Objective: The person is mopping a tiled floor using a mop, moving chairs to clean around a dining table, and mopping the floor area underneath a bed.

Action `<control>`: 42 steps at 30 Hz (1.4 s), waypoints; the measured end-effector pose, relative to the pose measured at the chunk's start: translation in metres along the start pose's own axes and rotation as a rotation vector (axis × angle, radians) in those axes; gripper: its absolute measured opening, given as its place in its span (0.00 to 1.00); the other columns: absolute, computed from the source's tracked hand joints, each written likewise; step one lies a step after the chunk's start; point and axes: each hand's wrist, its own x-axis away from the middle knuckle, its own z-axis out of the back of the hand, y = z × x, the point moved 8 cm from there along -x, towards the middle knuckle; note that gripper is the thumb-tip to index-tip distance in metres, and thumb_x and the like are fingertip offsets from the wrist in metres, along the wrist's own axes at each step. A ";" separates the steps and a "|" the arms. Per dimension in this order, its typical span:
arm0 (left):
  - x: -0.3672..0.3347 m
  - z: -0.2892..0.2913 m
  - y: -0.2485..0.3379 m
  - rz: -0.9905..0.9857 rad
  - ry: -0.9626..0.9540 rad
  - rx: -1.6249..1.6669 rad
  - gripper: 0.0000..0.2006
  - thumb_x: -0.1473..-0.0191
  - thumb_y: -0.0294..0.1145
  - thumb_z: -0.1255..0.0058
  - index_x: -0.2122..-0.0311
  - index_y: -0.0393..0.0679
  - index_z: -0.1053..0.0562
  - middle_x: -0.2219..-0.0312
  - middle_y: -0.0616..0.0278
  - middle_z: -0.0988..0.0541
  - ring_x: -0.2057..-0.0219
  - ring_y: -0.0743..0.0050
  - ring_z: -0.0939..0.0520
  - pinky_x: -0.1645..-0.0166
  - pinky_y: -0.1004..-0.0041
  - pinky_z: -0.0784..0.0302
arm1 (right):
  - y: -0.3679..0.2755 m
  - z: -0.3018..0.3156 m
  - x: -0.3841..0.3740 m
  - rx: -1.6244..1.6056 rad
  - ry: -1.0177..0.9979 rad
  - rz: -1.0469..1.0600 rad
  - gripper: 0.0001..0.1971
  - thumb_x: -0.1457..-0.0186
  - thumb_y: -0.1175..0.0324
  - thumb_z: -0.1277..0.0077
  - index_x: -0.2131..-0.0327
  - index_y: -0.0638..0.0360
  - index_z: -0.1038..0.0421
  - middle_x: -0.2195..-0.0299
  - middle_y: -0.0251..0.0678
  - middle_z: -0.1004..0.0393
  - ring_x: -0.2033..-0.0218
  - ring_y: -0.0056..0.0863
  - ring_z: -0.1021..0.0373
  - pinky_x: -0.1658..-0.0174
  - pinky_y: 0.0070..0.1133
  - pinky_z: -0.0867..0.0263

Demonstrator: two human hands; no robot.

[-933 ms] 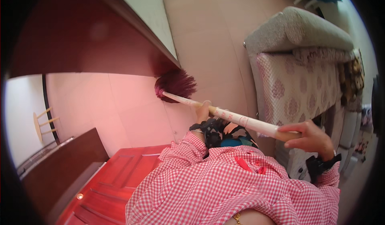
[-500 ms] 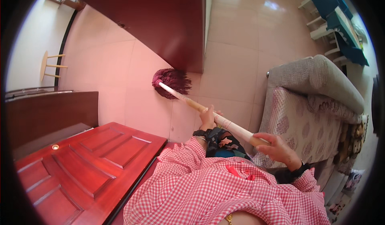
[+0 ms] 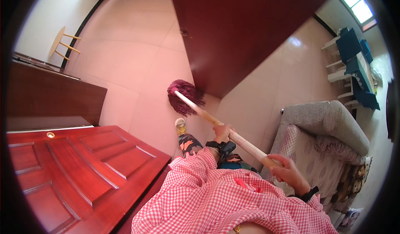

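A mop [image 3: 246, 144] with a long pale handle slants from my right side down to the floor ahead. Its dark purple string head [image 3: 185, 99] lies on the tiles, against the foot of a dark red upright panel [image 3: 225, 38]. Partway along the handle, my left hand [image 3: 223, 132] is closed round it. My right hand [image 3: 288, 173] grips the top end, near a tan section of the handle. Both wrists wear dark bands, and the sleeves are red-and-white checked.
A red panelled door [image 3: 91, 163] stands at the left near a dark wooden cabinet [image 3: 54, 96]. To the right is a grey sofa [image 3: 308, 150]. A small wooden stool [image 3: 60, 42] is at far left; a table with blue-covered chairs [image 3: 350, 46] at far right. My shoe [image 3: 180, 125] is on the tiles.
My view has shifted, so the dark red panel now slants to the right. My shoe and patterned trouser leg have come into sight behind the mop head. Both hands keep their hold on the handle.
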 end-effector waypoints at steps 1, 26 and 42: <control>-0.002 -0.002 0.015 -0.026 -0.056 -0.009 0.10 0.58 0.22 0.53 0.70 0.32 0.40 0.83 0.53 0.31 0.85 0.60 0.27 0.82 0.66 0.28 | -0.008 -0.006 -0.006 -0.038 0.037 -0.007 0.22 0.52 0.74 0.53 0.51 0.62 0.40 0.79 0.29 0.34 0.87 0.12 0.43 0.84 0.11 0.47; -0.171 -0.008 0.322 0.188 -0.312 -0.241 0.20 0.56 0.20 0.53 0.62 0.35 0.50 0.72 0.48 0.34 0.79 0.59 0.24 0.77 0.61 0.22 | -0.264 -0.155 -0.203 -0.055 0.180 -0.076 0.24 0.55 0.75 0.50 0.50 0.59 0.40 0.74 0.32 0.32 0.86 0.13 0.40 0.83 0.12 0.42; -0.330 -0.129 0.518 0.253 -0.330 -0.270 0.21 0.57 0.21 0.54 0.61 0.39 0.51 0.72 0.50 0.35 0.79 0.63 0.25 0.78 0.63 0.22 | -0.474 -0.118 -0.396 -0.021 0.219 -0.135 0.26 0.56 0.73 0.49 0.50 0.58 0.40 0.70 0.33 0.31 0.81 0.13 0.38 0.78 0.13 0.38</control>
